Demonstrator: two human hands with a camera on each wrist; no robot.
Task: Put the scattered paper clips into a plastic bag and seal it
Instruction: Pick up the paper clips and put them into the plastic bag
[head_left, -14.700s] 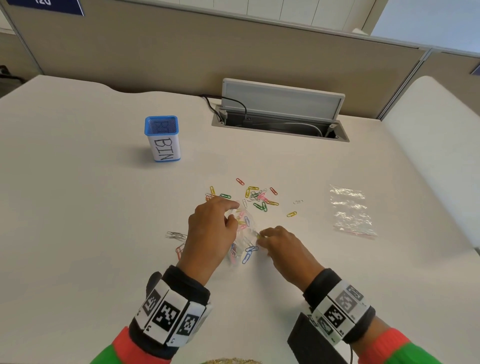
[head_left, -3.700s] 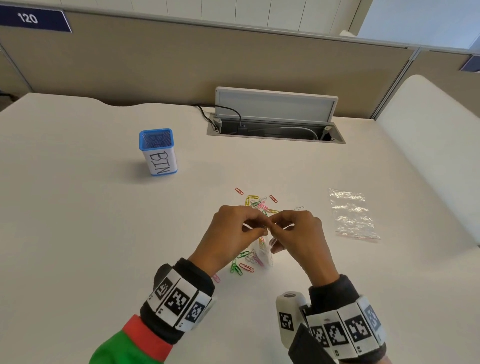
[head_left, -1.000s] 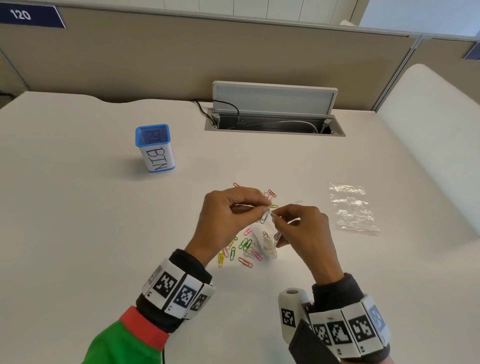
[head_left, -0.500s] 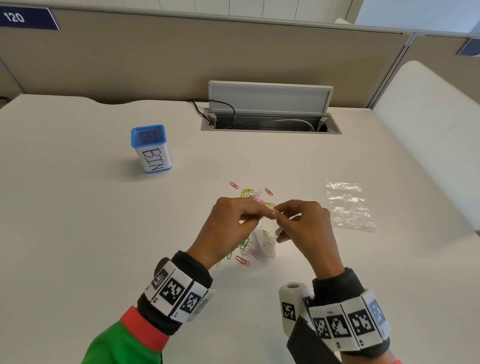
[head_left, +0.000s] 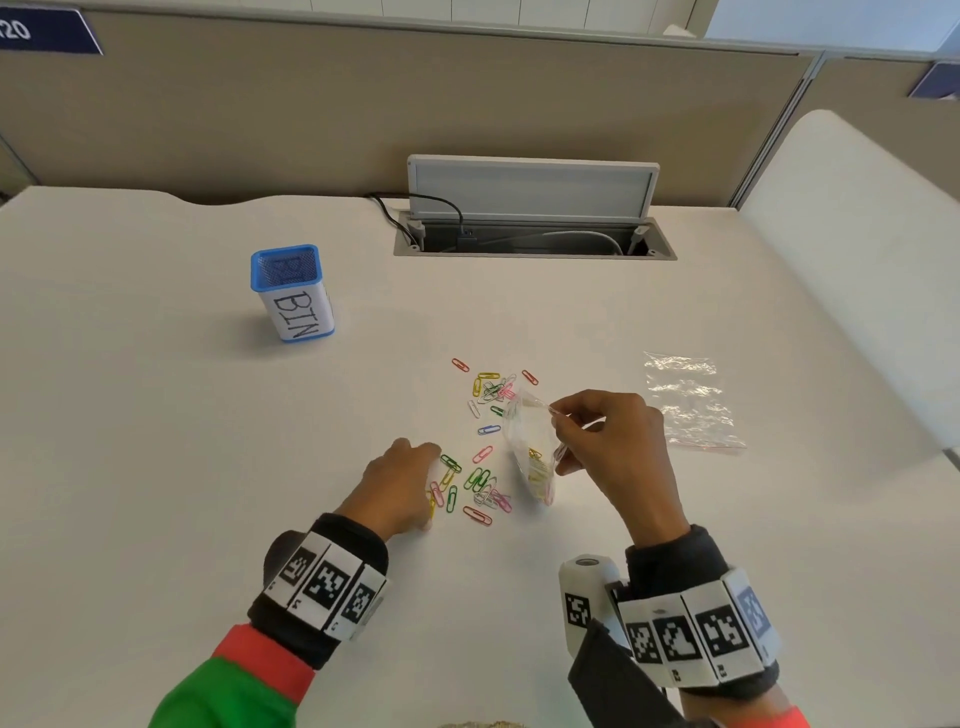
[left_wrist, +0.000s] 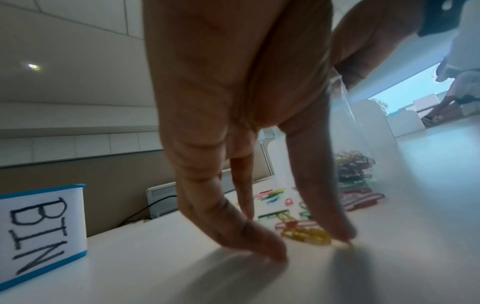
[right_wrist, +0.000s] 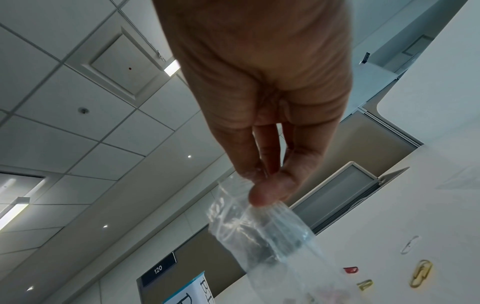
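Note:
Coloured paper clips (head_left: 480, 480) lie scattered on the white desk (head_left: 182, 441), in a far cluster (head_left: 488, 387) and a near one. My right hand (head_left: 605, 441) pinches the rim of a small clear plastic bag (head_left: 532, 449) (right_wrist: 262, 226), held upright with its mouth open and several clips in its bottom (left_wrist: 353, 170). My left hand (head_left: 402, 480) reaches down to the desk just left of the near cluster. Its fingertips (left_wrist: 265, 246) touch the surface on either side of a yellow clip (left_wrist: 306, 236), holding nothing.
A blue-rimmed pot labelled BIN (head_left: 293, 293) stands at the back left. A second empty clear bag (head_left: 688, 400) lies flat to the right. An open cable hatch (head_left: 535, 236) with cords sits at the desk's back edge, against a beige partition.
My left hand let go of the bag's rim and dropped down-left onto the desk by the near clips. The right hand alone holds the bag now, its mouth spread open.

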